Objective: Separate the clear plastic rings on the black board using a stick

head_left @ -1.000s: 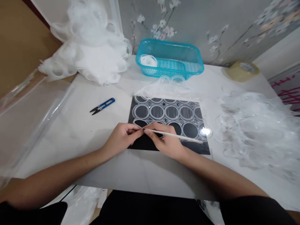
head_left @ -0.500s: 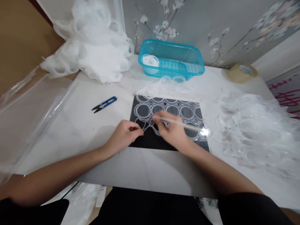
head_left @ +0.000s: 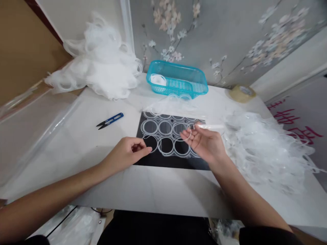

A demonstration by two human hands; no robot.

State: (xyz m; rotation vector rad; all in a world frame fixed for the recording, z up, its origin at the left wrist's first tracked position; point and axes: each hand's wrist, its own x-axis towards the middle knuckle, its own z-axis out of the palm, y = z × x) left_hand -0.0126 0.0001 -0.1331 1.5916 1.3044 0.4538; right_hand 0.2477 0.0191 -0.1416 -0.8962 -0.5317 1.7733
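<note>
A sheet of joined translucent white rings (head_left: 165, 127) lies over a black mat (head_left: 163, 162) on the table. At the sheet's lower left corner, my left hand (head_left: 130, 149) is closed in a pinch on its edge. My right hand (head_left: 208, 144) is raised over the right side of the mat, palm partly turned up. Between its thumb and forefinger sits a thin white stick (head_left: 211, 126) pointing right; its exact kind is unclear. One loose white ring (head_left: 190, 135) hangs at the fingertips of that hand.
Blue thread snips (head_left: 110, 120) lie left of the mat. Behind it stands a turquoise basket (head_left: 178, 93) with white rings inside. Piles of ring sheets rise at the back left (head_left: 102, 68) and right (head_left: 265, 149). A tape roll (head_left: 242, 93) rests near the wall.
My right hand has moved right, away from my left hand, and turned palm up, with a ring now at its fingers. My left hand stays at the sheet's corner. The view has shifted slightly.
</note>
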